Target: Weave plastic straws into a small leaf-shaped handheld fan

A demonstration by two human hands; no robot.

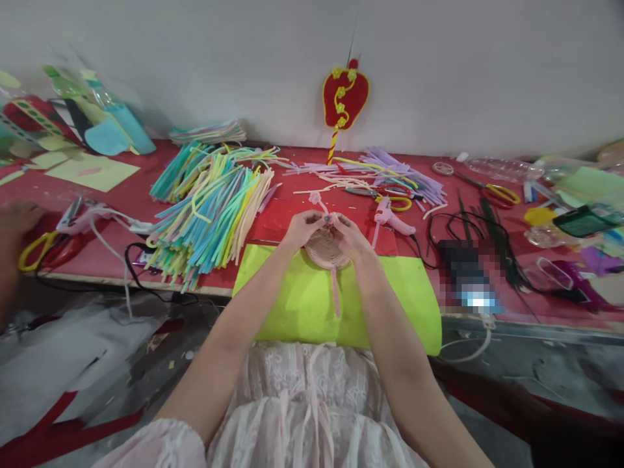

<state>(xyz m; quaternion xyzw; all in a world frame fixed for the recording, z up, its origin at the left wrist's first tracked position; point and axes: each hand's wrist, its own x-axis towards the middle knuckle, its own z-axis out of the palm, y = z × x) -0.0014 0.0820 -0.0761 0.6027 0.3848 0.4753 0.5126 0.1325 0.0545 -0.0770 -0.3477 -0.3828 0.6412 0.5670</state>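
Note:
My left hand (306, 229) and my right hand (347, 235) meet at the top edge of a round, pale pink fan (326, 255) made of coiled pipe cleaners. Both have their fingers closed in a pinch there, on a pink pipe cleaner (322, 207) that ends in a small flower shape (315, 196). Below the disc, a fuzzy pink handle (335, 292) points toward me. Under it lies a bright yellow-green sheet (292, 305). Just right of my hands rests a pink glue gun (394, 220). My fingers partly hide where the strand meets the disc.
Bundles of pastel pipe cleaners (209, 214) lie at left, purple ones (390, 170) behind. Scissors (497, 194) and a blurred phone (470, 276) are at right. A red fan (345, 97) stands against the wall. Another person's hand (19, 218) is at far left, near a second glue gun (85, 221).

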